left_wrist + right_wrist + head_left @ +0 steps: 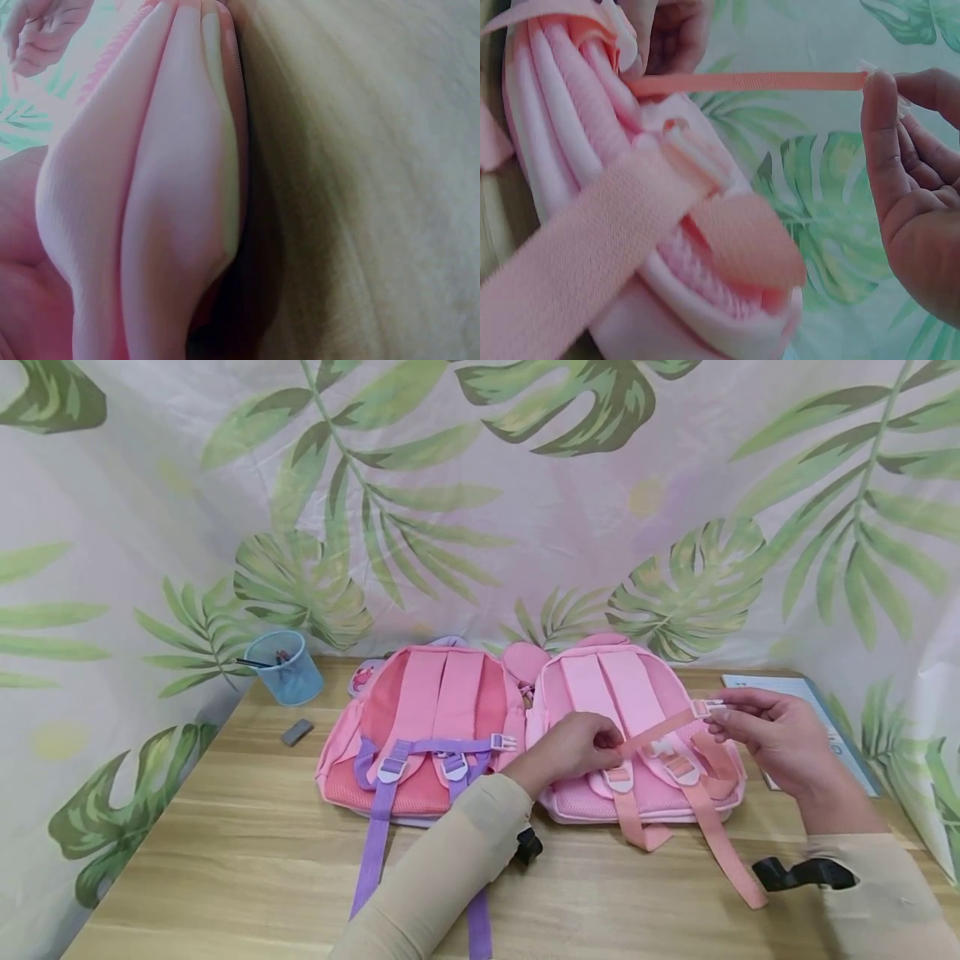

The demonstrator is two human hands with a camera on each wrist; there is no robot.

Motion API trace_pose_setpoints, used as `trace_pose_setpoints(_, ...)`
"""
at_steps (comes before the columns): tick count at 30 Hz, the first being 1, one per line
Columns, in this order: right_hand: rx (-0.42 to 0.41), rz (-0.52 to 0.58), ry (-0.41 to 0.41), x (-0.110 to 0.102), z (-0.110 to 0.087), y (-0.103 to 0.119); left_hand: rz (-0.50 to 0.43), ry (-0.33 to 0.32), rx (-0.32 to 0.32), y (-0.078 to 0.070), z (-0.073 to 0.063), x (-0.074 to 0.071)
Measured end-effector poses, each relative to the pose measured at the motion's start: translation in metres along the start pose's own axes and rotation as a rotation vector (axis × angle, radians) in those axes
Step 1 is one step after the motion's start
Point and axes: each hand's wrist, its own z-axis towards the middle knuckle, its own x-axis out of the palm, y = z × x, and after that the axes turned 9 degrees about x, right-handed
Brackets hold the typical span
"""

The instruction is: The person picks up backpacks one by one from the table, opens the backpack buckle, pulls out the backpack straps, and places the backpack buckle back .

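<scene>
A light pink backpack [633,689] lies on the table with its padded shoulder straps facing up. My left hand [576,745] pinches one end of its peach webbing strap [757,82] beside a white adjuster. At the strap's other end, my right hand [776,739] holds a white buckle [702,708] between thumb and fingers. The strap is stretched nearly straight between both hands. Looser peach webbing [592,247] hangs from the bag's lower edge in the right wrist view. In the left wrist view the bag's side [165,165] hides part of my left hand.
Left of it lies a darker pink backpack [386,718] with purple straps [382,835] and a white buckle. A blue mesh pen cup [292,672], a grey eraser-like block [297,732] and a blue-edged book [832,727] stand or lie around. Leaf-patterned cloth [480,510] hangs behind.
</scene>
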Motion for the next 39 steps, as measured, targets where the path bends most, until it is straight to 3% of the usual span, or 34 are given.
trace_pose_setpoints(3, 0.015, -0.001, 0.007, -0.010, -0.002, -0.003, 0.003, 0.005, 0.006, 0.001, 0.000, -0.001)
trace_pose_setpoints(9, 0.085, -0.116, -0.011, -0.034, -0.010, -0.009, 0.015, 0.016, 0.006, 0.001, 0.000, 0.000)
trace_pose_setpoints(19, 0.262, -0.289, -0.054, -0.060, -0.017, -0.022, 0.009, 0.005, -0.006, 0.002, 0.000, 0.002)
trace_pose_setpoints(23, 0.277, -0.401, -0.059, -0.064, -0.016, -0.027, 0.016, 0.009, -0.001, 0.002, 0.000, 0.001)
trace_pose_setpoints(27, 0.265, -0.664, -0.097, -0.062, -0.016, -0.025, 0.025, 0.012, 0.013, 0.002, 0.000, 0.000)
trace_pose_setpoints(30, 0.271, -0.803, -0.107, -0.059, -0.017, -0.023, 0.023, 0.015, 0.014, 0.002, -0.001, -0.001)
trace_pose_setpoints(39, 0.339, -0.853, -0.104, -0.056, -0.018, -0.025, 0.035, 0.029, -0.002, 0.001, -0.001, 0.000)
